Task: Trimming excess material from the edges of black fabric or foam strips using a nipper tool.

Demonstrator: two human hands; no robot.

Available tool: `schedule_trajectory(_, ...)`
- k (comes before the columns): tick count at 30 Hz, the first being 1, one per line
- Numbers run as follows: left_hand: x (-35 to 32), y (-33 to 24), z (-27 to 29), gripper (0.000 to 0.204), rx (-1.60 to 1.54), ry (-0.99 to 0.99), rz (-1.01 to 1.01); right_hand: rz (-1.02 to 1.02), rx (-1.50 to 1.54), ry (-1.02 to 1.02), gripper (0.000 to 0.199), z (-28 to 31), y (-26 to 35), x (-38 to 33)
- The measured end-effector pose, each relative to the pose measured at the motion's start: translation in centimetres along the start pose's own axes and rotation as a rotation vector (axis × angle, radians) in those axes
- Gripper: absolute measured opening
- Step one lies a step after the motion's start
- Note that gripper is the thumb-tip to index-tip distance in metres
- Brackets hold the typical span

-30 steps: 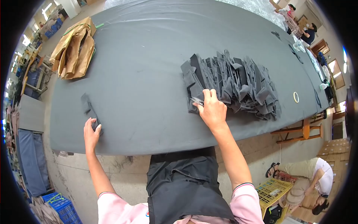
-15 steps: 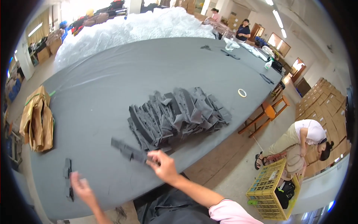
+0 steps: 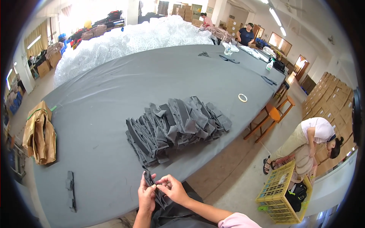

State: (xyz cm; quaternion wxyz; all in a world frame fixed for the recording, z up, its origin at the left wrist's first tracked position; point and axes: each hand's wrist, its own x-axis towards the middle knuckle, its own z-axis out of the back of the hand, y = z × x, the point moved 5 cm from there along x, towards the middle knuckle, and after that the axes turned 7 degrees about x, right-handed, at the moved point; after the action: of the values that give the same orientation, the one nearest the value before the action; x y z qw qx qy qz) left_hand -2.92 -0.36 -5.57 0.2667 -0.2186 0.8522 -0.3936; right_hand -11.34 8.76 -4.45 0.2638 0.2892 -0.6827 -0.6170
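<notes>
A dark grey folded fabric strip (image 3: 148,178) is held at the near edge of the table, its lower end hanging toward my lap. Around its side, the fingers of my left hand (image 3: 146,195) are closed. With thumb and fingertips, my right hand (image 3: 172,189) pinches the same strip just to the right. Beyond both hands lies a long heap of similar grey fabric strips (image 3: 175,123), stacked on edge. Another dark strip (image 3: 71,191) lies alone on the left part of the table.
The large table has a grey cover (image 3: 95,125). A brown paper bag (image 3: 40,135) stands at its left edge, and a tape roll (image 3: 242,98) lies to the right. Wooden stools (image 3: 270,113) flank the right side. A person bends over a yellow crate (image 3: 276,195) on the floor.
My left hand has come from the lone strip at the left over to my right hand and now grips the fabric strip too. The strip has been drawn nearer to me and turned upright.
</notes>
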Motion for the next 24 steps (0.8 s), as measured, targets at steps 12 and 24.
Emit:
schedule_trajectory(12, -1.2, 2.0, -1.7, 0.076, 0.934, 0.021, -0.379, 0.083, -0.326, -0.123, 0.034, 0.6, -1.0, -0.3)
schedule_trajectory(24, -1.7, -1.7, -0.7, 0.022, 0.976, -0.052, -0.51, -0.006, -0.176, -0.156, 0.027, 2.9, -2.1, 1.8)
